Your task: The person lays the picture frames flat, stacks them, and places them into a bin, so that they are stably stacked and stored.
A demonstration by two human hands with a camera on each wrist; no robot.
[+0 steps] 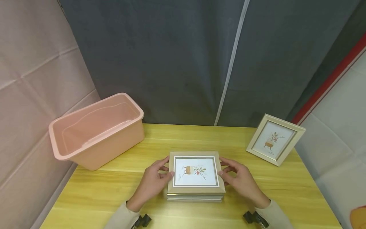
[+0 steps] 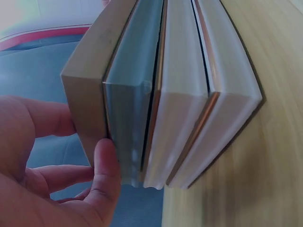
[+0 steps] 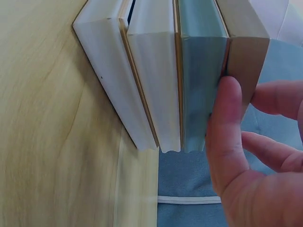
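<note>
A stack of several picture frames lies flat in front of me, topped by a beige picture frame (image 1: 197, 190) with a potted-plant print. My left hand (image 1: 152, 179) holds this top frame by its left edge, my right hand (image 1: 241, 179) by its right edge. In the left wrist view, the left thumb (image 2: 105, 175) is right at the seam under the beige frame, above a blue-grey frame (image 2: 128, 113). The right wrist view has the right thumb (image 3: 227, 123) at the same seam. White frames (image 3: 154, 80) make up the lower part of the stack.
A pink plastic bin (image 1: 114, 141) stands at the table's back left, with no contents visible. Another beige picture frame (image 1: 251, 143), bearing a similar print, leans upright at the back right. Behind the wooden table (image 1: 197, 138) hangs a dark grey curtain (image 1: 160, 63).
</note>
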